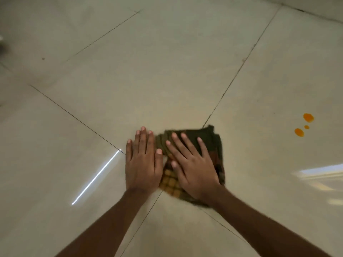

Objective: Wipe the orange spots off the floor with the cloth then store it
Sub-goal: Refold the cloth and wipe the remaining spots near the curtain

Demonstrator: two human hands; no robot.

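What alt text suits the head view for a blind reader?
A right hand presses a folded dark green and orange checked cloth on the pale tiled floor; the left hand lies flat beside it. Three orange spots sit farther right.

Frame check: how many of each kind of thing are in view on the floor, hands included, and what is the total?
orange spots: 3
cloth: 1
hands, left hand and right hand: 2
Total: 6

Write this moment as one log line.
right hand flat on folded dark checked cloth | left hand on tile floor | orange spots unwiped
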